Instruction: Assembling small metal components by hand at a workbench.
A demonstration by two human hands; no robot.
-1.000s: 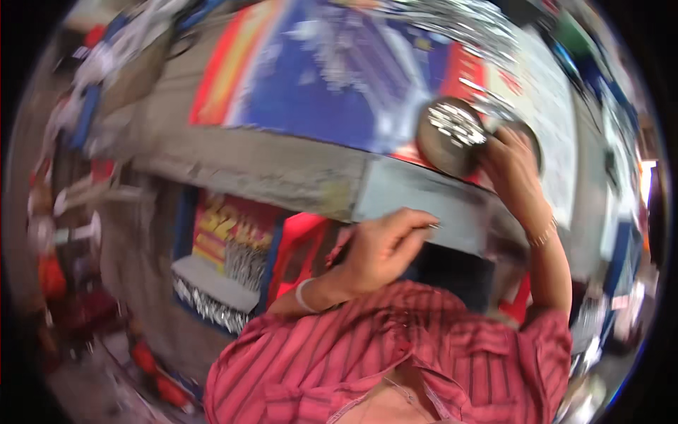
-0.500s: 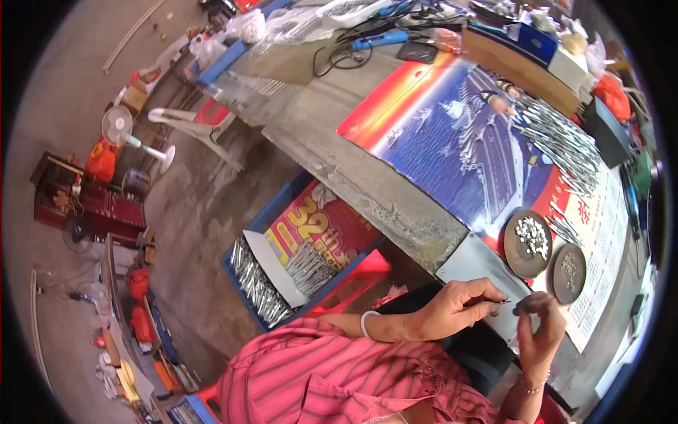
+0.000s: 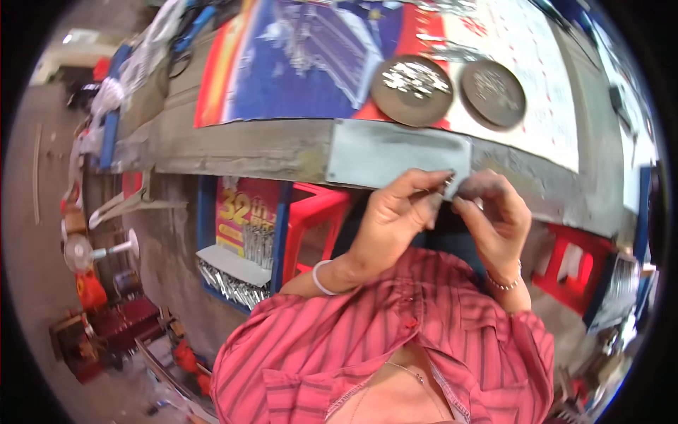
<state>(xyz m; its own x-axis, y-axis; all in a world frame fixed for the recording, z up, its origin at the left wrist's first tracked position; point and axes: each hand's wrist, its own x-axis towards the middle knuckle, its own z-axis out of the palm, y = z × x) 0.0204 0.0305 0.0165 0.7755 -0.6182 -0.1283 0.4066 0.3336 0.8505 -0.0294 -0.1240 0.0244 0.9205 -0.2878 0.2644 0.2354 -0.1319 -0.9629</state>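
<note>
We pinch a small metal piece [image 3: 448, 185] between left hand [image 3: 392, 215] and right hand [image 3: 494, 215], both closed on it, two dishes [image 3: 412, 88] of parts at twelve o'clock unfinished.

Two round metal dishes [image 3: 412, 90], two hands [image 3: 395, 215], two red plastic stools [image 3: 314, 219], one grey metal plate [image 3: 381, 152]

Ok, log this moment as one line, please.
left hand: pinches small metal piece | right hand: fingertips at same piece | behind: grey plate, two round dishes on bench

tiny metal piece [image 3: 448, 182] between fingers [image 3: 424, 185] too small to identify
</note>
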